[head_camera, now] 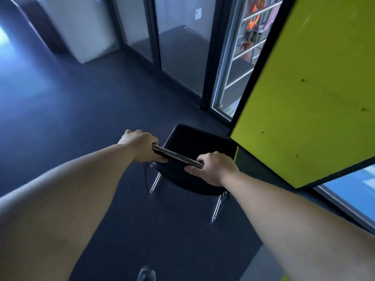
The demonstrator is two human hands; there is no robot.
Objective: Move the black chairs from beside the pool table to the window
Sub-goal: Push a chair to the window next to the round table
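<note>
A black chair [194, 142] with chrome legs is in front of me in the head view, seen from above and behind its backrest. My left hand [140, 145] grips the left end of the backrest's top edge. At the right end of that edge, my right hand [215, 169] is closed around it too. The seat points away from me toward the glass panels. A window [353, 195] showing blue sky lies low at the right, just past the chair.
A yellow-green wall panel [308, 94] juts in at the right, close to the chair's front right corner. Glass doors [178, 47] and a railing [237, 57] stand ahead. Dark carpet [81, 110] spreads to the left. My shoe [146, 273] shows at the bottom.
</note>
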